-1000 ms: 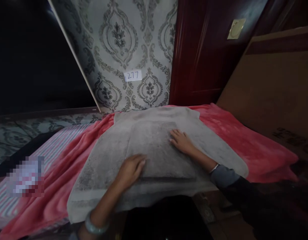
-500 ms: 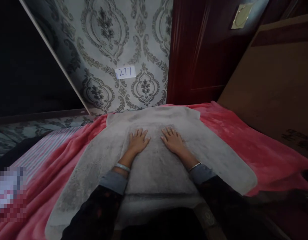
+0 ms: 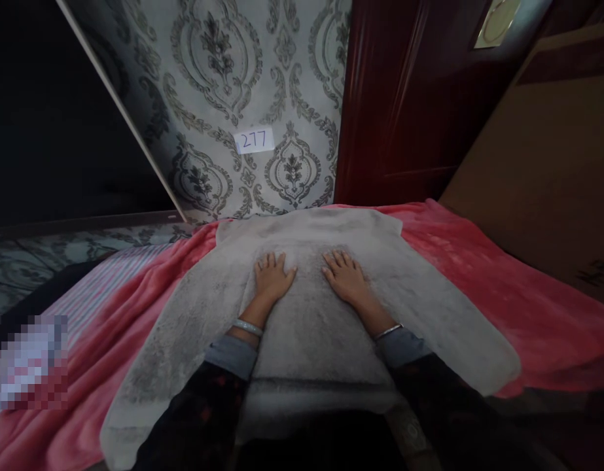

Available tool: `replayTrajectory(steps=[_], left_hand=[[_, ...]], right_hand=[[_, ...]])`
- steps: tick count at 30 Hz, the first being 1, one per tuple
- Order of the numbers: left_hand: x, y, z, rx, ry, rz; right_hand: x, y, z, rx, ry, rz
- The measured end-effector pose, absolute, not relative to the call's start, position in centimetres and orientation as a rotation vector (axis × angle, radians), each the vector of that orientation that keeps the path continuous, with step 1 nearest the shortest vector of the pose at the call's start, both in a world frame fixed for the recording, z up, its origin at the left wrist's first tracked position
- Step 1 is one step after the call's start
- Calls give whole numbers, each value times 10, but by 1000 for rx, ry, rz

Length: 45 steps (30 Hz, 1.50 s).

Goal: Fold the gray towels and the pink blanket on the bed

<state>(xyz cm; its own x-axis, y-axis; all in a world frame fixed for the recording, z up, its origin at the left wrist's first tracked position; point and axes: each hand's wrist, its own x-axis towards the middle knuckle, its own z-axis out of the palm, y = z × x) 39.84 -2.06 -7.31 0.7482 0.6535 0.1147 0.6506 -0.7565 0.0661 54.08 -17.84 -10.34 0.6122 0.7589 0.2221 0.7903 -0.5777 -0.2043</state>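
A grey fleecy long-sleeved top (image 3: 316, 340) lies spread flat, its two sleeves stretched out to the left and right and angled toward me. My left hand (image 3: 273, 276) rests palm down on the upper body of the top, left of the middle, with fingers apart. On the other side, my right hand (image 3: 347, 278) lies flat in the same way, fingers spread. Neither hand grips anything. A dark fold or hem line crosses the top near my body, and my forearms hide part of the fabric.
Under the top is a pink-red plush blanket (image 3: 459, 261), with a striped cloth (image 3: 98, 288) to its left. A large dark screen (image 3: 71, 131) stands at the left, a cardboard box (image 3: 547, 157) at the right. Behind are patterned wallpaper and a dark red door (image 3: 394, 98).
The view has turned slightly left, so the scene sits further right. My left hand has slid a little left on the top; my right hand looks almost unmoved on it.
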Motion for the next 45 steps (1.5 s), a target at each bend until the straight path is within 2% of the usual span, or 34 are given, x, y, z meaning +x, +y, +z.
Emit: replayTrajectory(steps=[9,13,19,22,26,34,41,45], left_hand=[[362,-5,-59,2921,1098,-52],[369,-13,-43,2988,1123,4],[435,-61,-46,3070,442,62],[451,-76,-65,3084,328,58],[442,-72,-74,3081,502,126],[365,-5,-63,2884,1111,-66],[327,7,-50,2897,1236,-92],[351,-13,-45,3042,944,93]], right_hand=[[544,-181,-97,-2495,-1271,-95],[566,-179,-90,-2360,-1194,-88],[581,-175,-103,-2355,-1292,-153],[581,-175,-115,-2350,-1339,-167],[583,-176,-121,-2326,-1331,-191],[580,-174,-118,-2336,-1306,-130],[572,-176,-97,-2441,-1275,-36],[549,-173,-80,-2458,-1339,-85]])
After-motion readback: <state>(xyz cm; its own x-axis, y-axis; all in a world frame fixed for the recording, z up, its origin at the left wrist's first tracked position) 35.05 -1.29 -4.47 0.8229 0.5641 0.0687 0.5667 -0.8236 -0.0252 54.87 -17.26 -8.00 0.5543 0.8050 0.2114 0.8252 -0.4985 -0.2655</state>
